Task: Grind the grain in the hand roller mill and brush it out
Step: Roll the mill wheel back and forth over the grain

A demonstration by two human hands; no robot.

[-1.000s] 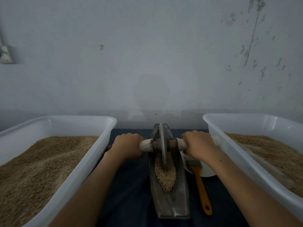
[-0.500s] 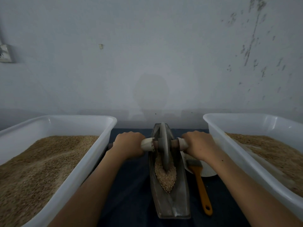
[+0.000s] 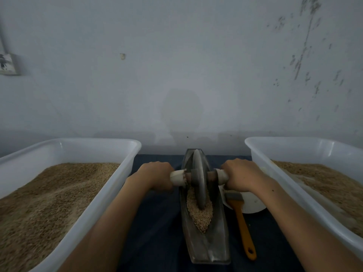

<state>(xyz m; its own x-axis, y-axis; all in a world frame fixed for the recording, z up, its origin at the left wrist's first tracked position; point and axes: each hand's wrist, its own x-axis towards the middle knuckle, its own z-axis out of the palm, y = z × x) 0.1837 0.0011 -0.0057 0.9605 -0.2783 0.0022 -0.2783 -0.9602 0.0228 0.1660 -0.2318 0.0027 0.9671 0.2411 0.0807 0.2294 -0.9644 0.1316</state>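
My hands grip the mill's axle, one on each end.
My left hand (image 3: 155, 176) and right hand (image 3: 242, 174) wrap the handles beside the wheel (image 3: 198, 181), which stands in the trough (image 3: 204, 242) on the grain (image 3: 200, 213). A brush (image 3: 240, 218) lies just right, between two tubs (image 3: 110, 193) of grain.

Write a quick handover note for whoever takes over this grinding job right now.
Left hand and right hand each have a grip on a handle of the roller wheel, which stands in the trough toward its far end. Grain in the trough looks largely whole. The brush lies unused right of the trough. Left to do: keep rolling, then brush out.
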